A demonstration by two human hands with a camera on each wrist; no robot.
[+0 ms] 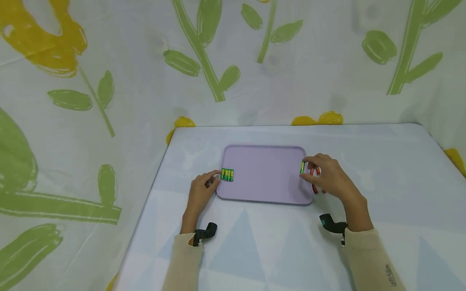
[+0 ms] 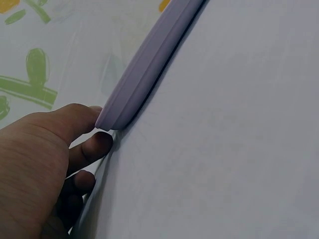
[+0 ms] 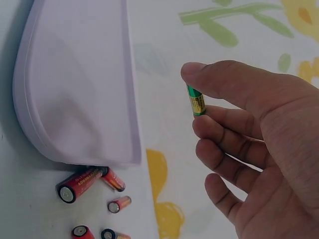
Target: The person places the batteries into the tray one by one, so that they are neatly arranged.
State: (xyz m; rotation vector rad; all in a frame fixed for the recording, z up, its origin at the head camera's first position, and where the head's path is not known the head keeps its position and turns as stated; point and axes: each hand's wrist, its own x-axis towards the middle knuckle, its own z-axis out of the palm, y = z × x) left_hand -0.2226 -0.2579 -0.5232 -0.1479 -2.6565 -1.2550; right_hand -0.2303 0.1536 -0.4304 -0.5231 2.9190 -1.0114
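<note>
In the head view a lilac tray (image 1: 267,173) lies on the table, with several green-and-yellow batteries (image 1: 227,175) upright side by side at its left end. My left hand (image 1: 199,194) is at the tray's left edge; in the left wrist view the thumb and a finger of this hand (image 2: 45,154) meet the tray's rim (image 2: 134,79). Over the tray's right edge, my right hand (image 1: 331,178) pinches one green-and-yellow battery (image 1: 302,167) between thumb and finger. The right wrist view shows that battery (image 3: 197,102) gripped at its ends by the hand (image 3: 269,129), clear of the tray (image 3: 84,89).
Several red batteries (image 1: 314,188) lie on the table beside the tray's right edge, partly hidden by my right hand; the right wrist view shows them (image 3: 79,184) loose near the tray's corner. A patterned cloth (image 1: 255,81) hangs behind the table (image 1: 276,242).
</note>
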